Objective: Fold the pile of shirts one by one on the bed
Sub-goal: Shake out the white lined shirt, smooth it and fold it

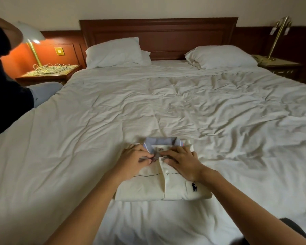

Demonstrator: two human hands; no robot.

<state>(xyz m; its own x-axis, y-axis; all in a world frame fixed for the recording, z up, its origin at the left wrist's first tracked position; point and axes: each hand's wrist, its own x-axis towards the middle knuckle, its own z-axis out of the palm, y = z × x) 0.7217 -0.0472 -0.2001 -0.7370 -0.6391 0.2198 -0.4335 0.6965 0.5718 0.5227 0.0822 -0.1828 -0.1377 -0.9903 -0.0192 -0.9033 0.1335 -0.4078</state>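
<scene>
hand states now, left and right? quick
left hand: pinches one collar tip.
right hand: seems to pinch the other collar tip, fingers laid over it.

Dim, warm indoor light, seen through a soft wide-angle view.
The lit lamp (31, 35) at upper left throws an orange glow on the wall panel (60, 50) behind it. The bed (184, 106) is weakly and evenly lit, with grey shading in its creases. The right edge of the frame falls dark. A faint shadow lines the lower edge of the shirt (148, 188). Lines bow toward the corners, and the dark figure (5, 85) at the left edge is blurred.
</scene>
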